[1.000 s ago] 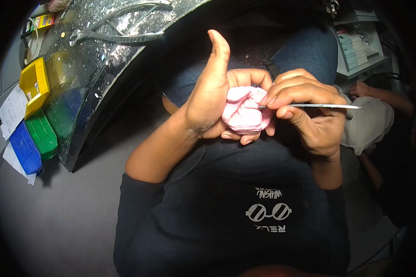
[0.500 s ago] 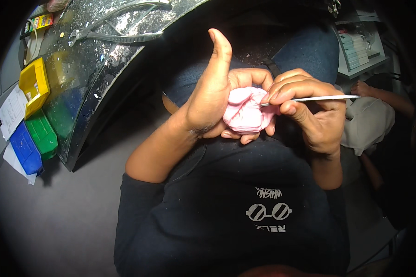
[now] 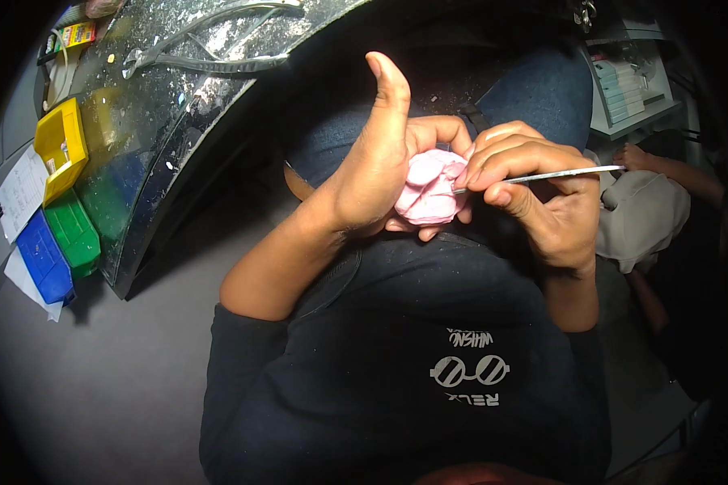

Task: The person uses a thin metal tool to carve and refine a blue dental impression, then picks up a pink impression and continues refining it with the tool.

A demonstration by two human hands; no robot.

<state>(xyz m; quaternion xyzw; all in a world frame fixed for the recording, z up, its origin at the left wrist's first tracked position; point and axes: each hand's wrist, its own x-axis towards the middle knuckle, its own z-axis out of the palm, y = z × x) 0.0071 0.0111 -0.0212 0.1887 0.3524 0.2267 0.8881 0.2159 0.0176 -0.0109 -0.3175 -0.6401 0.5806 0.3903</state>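
Observation:
My left hand (image 3: 378, 162) cradles a rounded, folded pink lump (image 3: 430, 198), soft-looking like putty or wax. Its thumb sticks up and away, while the fingers curl behind and below the lump. In my right hand (image 3: 546, 190) a slim metal hand tool (image 3: 570, 173) is held like a pen, its shaft pointing out to the right. The tool's working end meets the right side of the lump, partly hidden by my fingers. Both hands are over my lap, just in front of my dark shirt.
A dark, speckled workbench (image 3: 166, 113) fills the upper left, with long metal pliers (image 3: 218, 65) on it. Yellow (image 3: 66, 137), green (image 3: 73, 230) and blue (image 3: 44, 259) bins hang at its left edge with papers. Another person's arm (image 3: 679, 172) and a pale cloth bundle (image 3: 647, 214) are at right.
The pink lump has turned slightly in my left hand and shifted a little. My right hand and the tool have moved slightly left, still against the lump.

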